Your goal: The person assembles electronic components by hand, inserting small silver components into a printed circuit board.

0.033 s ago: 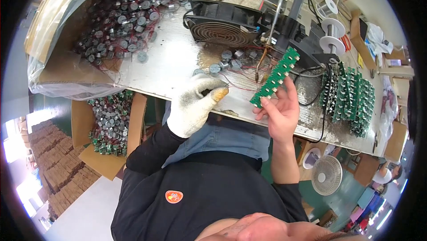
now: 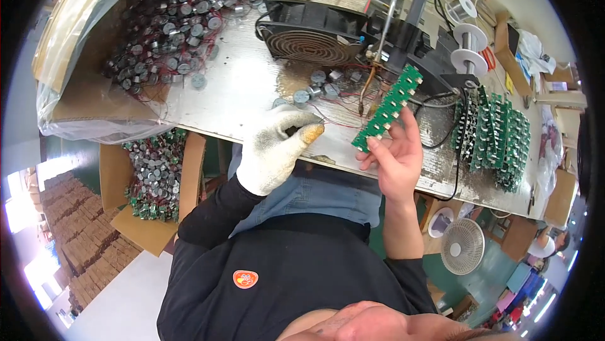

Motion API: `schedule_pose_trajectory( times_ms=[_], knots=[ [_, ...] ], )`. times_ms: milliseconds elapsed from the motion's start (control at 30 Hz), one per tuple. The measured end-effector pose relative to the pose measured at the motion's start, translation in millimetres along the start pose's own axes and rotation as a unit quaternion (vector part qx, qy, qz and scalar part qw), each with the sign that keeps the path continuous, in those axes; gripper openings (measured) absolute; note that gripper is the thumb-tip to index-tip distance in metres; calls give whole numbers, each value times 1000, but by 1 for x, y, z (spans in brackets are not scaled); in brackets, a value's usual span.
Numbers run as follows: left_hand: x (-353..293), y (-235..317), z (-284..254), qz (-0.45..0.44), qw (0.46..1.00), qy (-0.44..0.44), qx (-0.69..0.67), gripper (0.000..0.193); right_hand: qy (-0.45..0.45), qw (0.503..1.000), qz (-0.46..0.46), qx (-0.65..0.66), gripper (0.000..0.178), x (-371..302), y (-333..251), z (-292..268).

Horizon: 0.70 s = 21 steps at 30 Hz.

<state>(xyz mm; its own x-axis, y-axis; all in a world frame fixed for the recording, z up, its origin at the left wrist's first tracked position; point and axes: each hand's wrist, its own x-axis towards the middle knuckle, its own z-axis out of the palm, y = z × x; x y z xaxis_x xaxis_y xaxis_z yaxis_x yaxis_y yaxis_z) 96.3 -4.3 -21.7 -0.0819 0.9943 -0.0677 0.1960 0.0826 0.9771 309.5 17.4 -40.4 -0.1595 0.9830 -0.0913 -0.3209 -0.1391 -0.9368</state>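
My left hand (image 2: 271,149), in a white glove with a stained thumb, is pinched on thin red wires (image 2: 343,125) near the table's front edge. The wires trail toward several small round metal motors (image 2: 302,96) just beyond the glove. Bare, my right hand (image 2: 401,163) grips the lower end of a green circuit board strip (image 2: 392,105) between thumb and fingers. The strip is tilted, its far end up and to the right, with small pale parts along it. Close to its left edge points the copper-coloured tip (image 2: 367,89) of a fixed soldering tool.
A black fan (image 2: 315,35) stands behind the motors. Piled motors (image 2: 183,26) lie at far left beside a plastic-lined carton (image 2: 94,98). Solder spools (image 2: 469,51) and stacked green boards (image 2: 495,130) are at right. An open box of wired parts (image 2: 154,174) sits below the table's left side.
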Motion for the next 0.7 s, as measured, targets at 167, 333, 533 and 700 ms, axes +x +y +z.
schedule_pose_trajectory(
  times_ms=[167, 333, 533, 700],
  knots=[
    [6, 6, 15, 1, 999, -32, 21, 19, -11, 1000, 4, 18, 72, 4, -6, 4],
    [10, 17, 25, -96, 990, -95, -42, 21, 2, 1000, -2, 22, 72, 7, -3, 3],
    [18, 20, 32, -176, 972, -107, -112, 21, 6, 999, -17, 35, 71, 9, -2, 3],
    [21, 10, 32, -189, 964, -117, -145, 16, 9, 999, -16, 47, 70, 13, -5, 5]
  ],
)
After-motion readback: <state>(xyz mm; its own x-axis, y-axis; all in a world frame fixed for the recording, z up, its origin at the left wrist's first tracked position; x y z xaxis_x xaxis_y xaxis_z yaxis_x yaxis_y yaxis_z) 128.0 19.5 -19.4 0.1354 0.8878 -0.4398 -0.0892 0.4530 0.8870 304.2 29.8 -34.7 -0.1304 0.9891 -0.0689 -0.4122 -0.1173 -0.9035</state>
